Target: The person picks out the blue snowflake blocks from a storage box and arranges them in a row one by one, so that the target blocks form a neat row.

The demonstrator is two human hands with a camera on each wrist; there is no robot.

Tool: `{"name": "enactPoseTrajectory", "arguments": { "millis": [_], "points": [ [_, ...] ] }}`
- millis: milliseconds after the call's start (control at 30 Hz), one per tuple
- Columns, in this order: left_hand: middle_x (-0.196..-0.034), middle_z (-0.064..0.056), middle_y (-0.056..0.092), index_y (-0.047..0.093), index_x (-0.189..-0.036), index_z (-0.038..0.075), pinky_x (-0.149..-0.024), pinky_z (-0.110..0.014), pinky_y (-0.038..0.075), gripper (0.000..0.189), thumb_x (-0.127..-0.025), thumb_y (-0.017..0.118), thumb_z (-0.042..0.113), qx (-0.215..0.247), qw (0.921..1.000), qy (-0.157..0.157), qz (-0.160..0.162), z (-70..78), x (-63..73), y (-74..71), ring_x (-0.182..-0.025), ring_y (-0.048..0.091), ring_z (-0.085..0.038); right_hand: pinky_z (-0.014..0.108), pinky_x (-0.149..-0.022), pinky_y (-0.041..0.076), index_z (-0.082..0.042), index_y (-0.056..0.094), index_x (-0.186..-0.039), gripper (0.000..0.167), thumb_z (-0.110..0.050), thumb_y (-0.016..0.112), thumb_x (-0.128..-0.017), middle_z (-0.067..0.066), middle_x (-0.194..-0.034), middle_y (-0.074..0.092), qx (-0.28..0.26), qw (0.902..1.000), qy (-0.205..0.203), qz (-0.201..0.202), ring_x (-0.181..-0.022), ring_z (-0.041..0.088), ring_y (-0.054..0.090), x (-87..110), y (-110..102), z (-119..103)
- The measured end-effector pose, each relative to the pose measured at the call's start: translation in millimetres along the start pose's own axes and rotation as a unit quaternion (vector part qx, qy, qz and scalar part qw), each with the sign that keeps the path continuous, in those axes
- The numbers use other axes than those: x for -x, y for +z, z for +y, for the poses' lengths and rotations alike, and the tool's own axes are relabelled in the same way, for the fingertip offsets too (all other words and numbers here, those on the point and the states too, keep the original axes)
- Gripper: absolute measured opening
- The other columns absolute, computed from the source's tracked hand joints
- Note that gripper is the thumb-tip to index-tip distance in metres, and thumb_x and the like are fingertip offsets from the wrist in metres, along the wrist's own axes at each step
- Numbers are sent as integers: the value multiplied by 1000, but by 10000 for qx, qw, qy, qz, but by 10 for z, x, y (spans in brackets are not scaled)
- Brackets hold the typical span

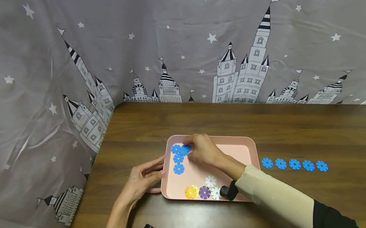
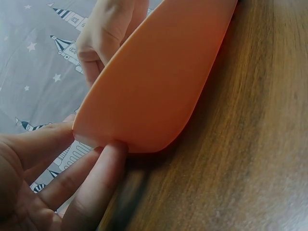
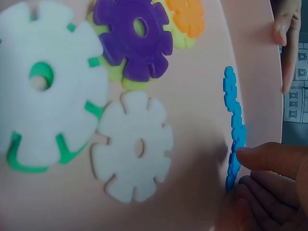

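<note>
My left hand (image 1: 140, 182) holds the left side of a pink tray (image 1: 230, 150). Its thumb is at the rim, and fingertips (image 2: 114, 149) press on the outer wall. Inside the tray, my right hand (image 1: 204, 150) pinches a blue notched plastic disc (image 1: 185, 150) between thumb and fingers, near the far left corner. That disc overlaps a column of blue discs (image 1: 179, 168) along the tray's left wall. Seen from the right wrist, the linked blue discs (image 3: 231, 89) appear edge-on, with my thumb against them. The right fingers partly hide the pinched piece.
Along the tray's near side lie yellow (image 1: 191, 192), purple (image 1: 204, 192) and white discs (image 1: 210, 181), some stacked over green ones. A row of several blue discs (image 1: 295, 164) lies on the wooden table (image 1: 358, 181) right of the tray. A grey curtain (image 1: 174, 18) hangs behind.
</note>
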State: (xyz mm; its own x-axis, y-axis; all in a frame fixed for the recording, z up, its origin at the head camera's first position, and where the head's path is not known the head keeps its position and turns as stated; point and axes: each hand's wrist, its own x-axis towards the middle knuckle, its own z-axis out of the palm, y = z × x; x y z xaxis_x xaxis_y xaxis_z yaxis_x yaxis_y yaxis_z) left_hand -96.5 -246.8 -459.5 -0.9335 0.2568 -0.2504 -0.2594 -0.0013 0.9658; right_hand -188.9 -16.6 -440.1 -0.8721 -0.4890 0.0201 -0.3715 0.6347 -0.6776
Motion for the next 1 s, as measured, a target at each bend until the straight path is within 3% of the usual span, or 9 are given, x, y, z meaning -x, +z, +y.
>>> {"name": "enactPoseTrajectory", "arguments": {
  "millis": [233,633,1000],
  "points": [
    [-137,-31,50,45,-145,0,-71,-48,60,55,-94,64,1,-35,10000,22,-36,-19,-11,-5,-112,61,-33,37,-97,52,5,69,-114,42,7,75,-73,16,-113,69,181,9996,-166,-129,-107,26,64,-35,57,-17],
    [-137,-31,51,46,-145,1,-66,-49,60,55,-94,65,4,-62,10000,39,-43,-2,-1,-7,-111,61,-33,37,-100,50,5,69,-114,36,7,72,-78,16,-117,68,585,9976,-337,-163,-110,26,63,-48,109,-58],
    [-137,-31,50,46,-145,2,-66,-50,60,55,-94,65,3,-83,10000,-13,32,19,27,1,-112,60,-34,37,-95,53,5,69,-115,32,4,71,-83,17,-113,68,564,9978,-342,-98,-105,26,64,-24,100,-62]
  ]
}}
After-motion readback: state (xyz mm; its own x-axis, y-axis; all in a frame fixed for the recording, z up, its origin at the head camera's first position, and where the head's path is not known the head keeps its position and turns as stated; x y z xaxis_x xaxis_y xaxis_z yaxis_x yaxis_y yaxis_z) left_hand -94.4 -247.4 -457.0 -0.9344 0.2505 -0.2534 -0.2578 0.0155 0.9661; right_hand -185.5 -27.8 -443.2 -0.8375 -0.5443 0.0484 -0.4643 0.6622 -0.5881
